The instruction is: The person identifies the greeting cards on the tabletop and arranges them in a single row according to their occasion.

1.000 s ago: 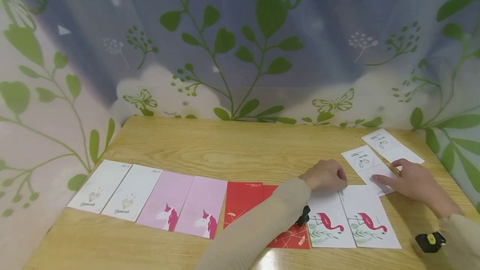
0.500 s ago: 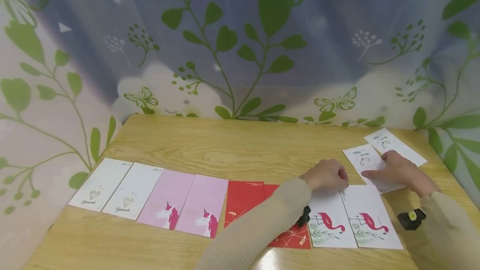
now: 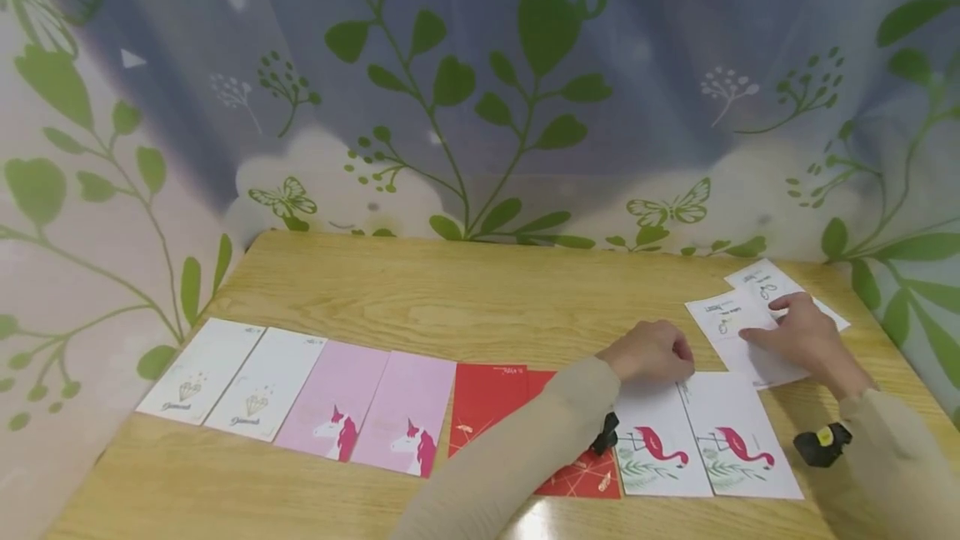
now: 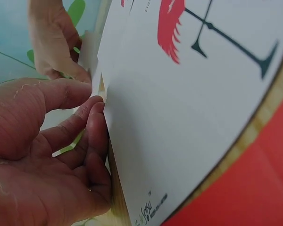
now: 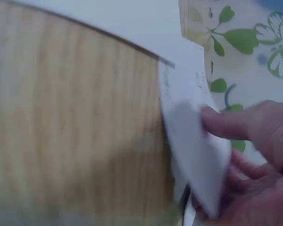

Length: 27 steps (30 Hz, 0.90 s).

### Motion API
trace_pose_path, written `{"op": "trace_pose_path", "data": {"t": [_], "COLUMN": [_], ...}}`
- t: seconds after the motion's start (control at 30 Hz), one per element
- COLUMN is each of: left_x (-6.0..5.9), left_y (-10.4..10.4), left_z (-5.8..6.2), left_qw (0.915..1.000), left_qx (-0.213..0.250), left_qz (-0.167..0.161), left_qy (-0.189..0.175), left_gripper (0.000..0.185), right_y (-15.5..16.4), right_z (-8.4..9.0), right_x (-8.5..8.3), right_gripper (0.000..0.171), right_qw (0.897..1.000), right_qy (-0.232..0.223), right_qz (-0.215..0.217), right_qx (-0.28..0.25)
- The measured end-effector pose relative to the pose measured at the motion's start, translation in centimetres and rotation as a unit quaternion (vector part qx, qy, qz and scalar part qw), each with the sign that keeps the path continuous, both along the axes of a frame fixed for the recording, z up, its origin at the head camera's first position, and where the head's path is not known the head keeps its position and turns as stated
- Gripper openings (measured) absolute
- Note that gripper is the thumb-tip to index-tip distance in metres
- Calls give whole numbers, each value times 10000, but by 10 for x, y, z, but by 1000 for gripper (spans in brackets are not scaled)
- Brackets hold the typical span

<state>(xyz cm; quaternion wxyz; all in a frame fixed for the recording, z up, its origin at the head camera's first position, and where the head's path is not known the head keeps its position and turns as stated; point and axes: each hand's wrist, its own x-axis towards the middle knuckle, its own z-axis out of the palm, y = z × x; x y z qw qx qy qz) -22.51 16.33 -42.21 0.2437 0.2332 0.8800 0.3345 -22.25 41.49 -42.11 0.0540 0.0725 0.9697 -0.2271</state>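
A wooden table (image 3: pixel 450 290) bears a near row of cards: at left two white diamond cards (image 3: pixel 232 373), then two pink unicorn cards (image 3: pixel 375 407), then red cards (image 3: pixel 495 398) partly hidden by the left forearm. The left hand (image 3: pixel 651 352), fingers curled, rests on the far edge of the flamingo cards (image 3: pixel 705 440), its fingertips (image 4: pixel 96 125) against that edge. At far right, the right hand (image 3: pixel 798 336) pinches the nearer of two white printed cards (image 3: pixel 731 323), thumb on top; the farther card (image 3: pixel 761 280) lies partly beneath it. A leaf-patterned curtain (image 3: pixel 480 90) closes the far side.
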Motion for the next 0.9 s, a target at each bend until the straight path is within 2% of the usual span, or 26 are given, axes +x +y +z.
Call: {"op": "trace_pose_path", "data": {"t": [0.13,0.27,0.33,0.43,0.57,0.63,0.73,0.83,0.9], "left_x": [-1,-3,-4,-6,-8,-8,-7,-7,-6], "left_y": [-4,-5,-6,-6,-4,-3,-4,-3,-2], "left_z": [2,7,12,23,36,39,39,39,39], "left_qw": [9995,9930,9849,9712,9532,9459,9380,9506,9625], "left_qx": [36,406,639,758,391,147,-57,148,422], "left_qz": [-132,-290,-321,-377,-652,-772,-997,-1220,-1230], "left_qy": [275,1071,1576,2225,2927,3147,3318,2850,2382], "left_gripper": [3,13,19,31,44,46,41,32,26], "right_y": [2,2,-1,-5,-9,-11,-14,-14,-11], "right_z": [5,23,33,46,56,56,56,54,53], "right_x": [10,22,27,34,41,45,50,54,56], "right_gripper": [47,35,32,26,25,25,23,24,25], "right_qw": [9915,9787,9776,9797,9834,9833,9828,9840,9860], "right_qy": [1250,1879,1951,1888,1420,1187,964,901,980], "right_qz": [-282,-532,-377,127,617,761,920,946,741], "right_qx": [-205,-633,-688,-660,-945,-1152,-1281,-1212,-1132]}}
